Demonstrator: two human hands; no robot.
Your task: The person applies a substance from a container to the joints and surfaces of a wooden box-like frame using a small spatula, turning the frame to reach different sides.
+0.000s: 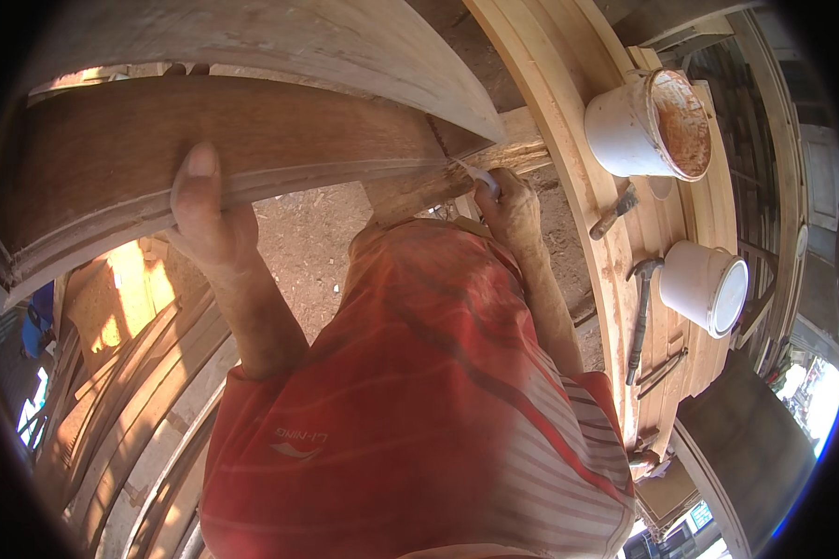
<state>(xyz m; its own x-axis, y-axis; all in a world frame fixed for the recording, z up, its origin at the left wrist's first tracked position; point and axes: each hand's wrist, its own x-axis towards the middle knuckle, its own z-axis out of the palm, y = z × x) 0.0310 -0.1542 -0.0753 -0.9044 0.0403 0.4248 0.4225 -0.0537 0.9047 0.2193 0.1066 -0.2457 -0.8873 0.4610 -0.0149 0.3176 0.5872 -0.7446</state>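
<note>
My left hand [210, 210] grips the lower edge of a brown wooden panel [280, 126], thumb on its face and the other fingers hidden behind. A dark, ragged line crosses the panel near its right end. Close to that line, my right hand [513, 210] is closed around a small whitish tool [478, 175] that tapers to a point. Its tip reaches the panel's lower right edge; its exact kind I cannot make out. A rough timber beam [419, 191] runs behind the right hand, below the panel.
On the long wooden boards [569, 112] at right stand a white bucket [625, 126] smeared inside with reddish paste and a lidded white bucket [694, 279]. A brush [615, 212] and a hammer [640, 321] lie beside them. Curved planks [149, 391] are stacked at lower left.
</note>
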